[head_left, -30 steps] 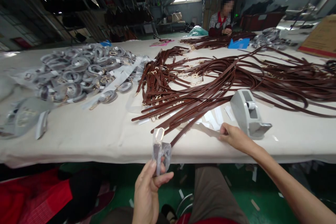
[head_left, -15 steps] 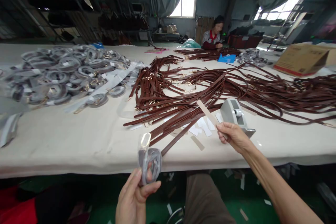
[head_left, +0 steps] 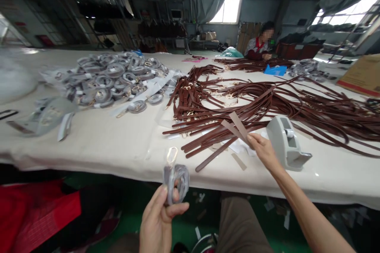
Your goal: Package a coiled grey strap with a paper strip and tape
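My left hand is closed on a coiled strap in a clear plastic bag, held upright in front of the table's near edge; a gold ring shows at the bag's top. My right hand pinches thin brownish strips that stick up and to the left, over the white paper slips and the ends of the brown leather straps. A grey tape dispenser stands just right of that hand.
A heap of bagged coiled straps lies at the left of the white table. A person sits at the far side beside a blue tray. A cardboard box is at the right. Red fabric lies below left.
My right hand has lifted strips off the table and raised them. The left hand still holds the bagged strap. The camera has turned a little.
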Action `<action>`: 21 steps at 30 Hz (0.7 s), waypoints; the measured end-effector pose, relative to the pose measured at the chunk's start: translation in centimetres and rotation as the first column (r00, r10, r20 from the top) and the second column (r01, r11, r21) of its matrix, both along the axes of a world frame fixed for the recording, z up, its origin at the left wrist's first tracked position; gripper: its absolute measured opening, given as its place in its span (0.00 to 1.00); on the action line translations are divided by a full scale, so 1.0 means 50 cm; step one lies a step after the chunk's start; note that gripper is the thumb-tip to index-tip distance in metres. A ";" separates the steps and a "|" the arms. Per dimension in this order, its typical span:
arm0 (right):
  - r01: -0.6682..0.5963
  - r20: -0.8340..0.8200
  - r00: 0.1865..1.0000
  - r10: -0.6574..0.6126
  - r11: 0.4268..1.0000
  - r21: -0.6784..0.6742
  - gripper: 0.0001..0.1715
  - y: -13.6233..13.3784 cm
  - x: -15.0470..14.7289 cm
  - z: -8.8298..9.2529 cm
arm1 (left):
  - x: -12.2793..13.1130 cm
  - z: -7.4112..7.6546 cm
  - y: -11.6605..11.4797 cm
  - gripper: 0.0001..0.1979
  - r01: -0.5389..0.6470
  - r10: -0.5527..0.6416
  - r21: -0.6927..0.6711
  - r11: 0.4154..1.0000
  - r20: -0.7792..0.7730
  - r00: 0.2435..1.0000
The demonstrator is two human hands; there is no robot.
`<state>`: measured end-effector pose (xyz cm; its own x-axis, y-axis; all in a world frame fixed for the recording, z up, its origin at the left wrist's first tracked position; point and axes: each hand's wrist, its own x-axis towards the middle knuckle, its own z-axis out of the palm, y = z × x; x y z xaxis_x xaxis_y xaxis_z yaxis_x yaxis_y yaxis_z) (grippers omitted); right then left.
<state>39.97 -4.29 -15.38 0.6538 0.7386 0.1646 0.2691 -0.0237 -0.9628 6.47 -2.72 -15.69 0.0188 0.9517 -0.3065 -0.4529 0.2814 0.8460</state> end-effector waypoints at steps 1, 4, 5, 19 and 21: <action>0.053 0.078 0.995 -0.055 0.998 0.021 0.30 -0.003 0.009 0.012 | 0.005 0.005 -0.003 0.23 0.002 -0.002 0.009 1.000 0.017 1.000; 0.186 0.255 0.946 -0.199 0.980 0.074 0.27 -0.019 0.019 0.046 | 0.016 0.017 -0.007 0.19 0.024 -0.027 0.038 0.999 0.088 0.996; 0.218 0.289 0.930 -0.226 0.974 0.060 0.25 -0.028 0.013 0.054 | 0.018 0.019 -0.006 0.18 0.030 -0.034 0.044 0.999 0.116 0.993; -0.539 -0.024 0.837 0.547 0.814 -0.214 0.26 -0.092 -0.251 -0.026 | 0.030 0.017 -0.007 0.11 0.007 0.002 0.259 0.966 -0.034 0.999; -0.555 -0.119 0.832 0.542 0.804 -0.213 0.26 -0.079 -0.263 -0.022 | 0.034 0.019 -0.010 0.12 0.024 0.013 0.292 0.956 -0.123 0.992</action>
<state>26.80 -8.23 -16.48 0.1309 0.9885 -0.0758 0.2558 -0.1075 -0.9607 8.18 -3.22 -14.72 0.0041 0.9999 -0.0154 -0.3396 0.0158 0.9404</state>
